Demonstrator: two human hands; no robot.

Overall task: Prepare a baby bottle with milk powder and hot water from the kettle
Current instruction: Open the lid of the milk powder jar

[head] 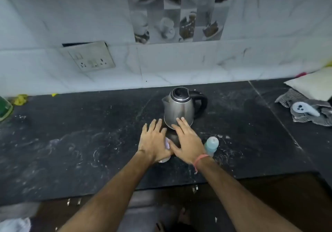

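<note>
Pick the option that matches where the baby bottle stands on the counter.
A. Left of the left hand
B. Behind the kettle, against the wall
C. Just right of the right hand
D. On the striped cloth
C: the baby bottle stands upright on the counter just right of the right hand, nearer the camera than the kettle.

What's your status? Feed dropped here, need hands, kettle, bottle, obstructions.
Left hand and right hand open, flat, holding nothing. Kettle upright on counter, lid shut. Bottle beside right wrist. Pale object half hidden under hands, unidentified.
</note>
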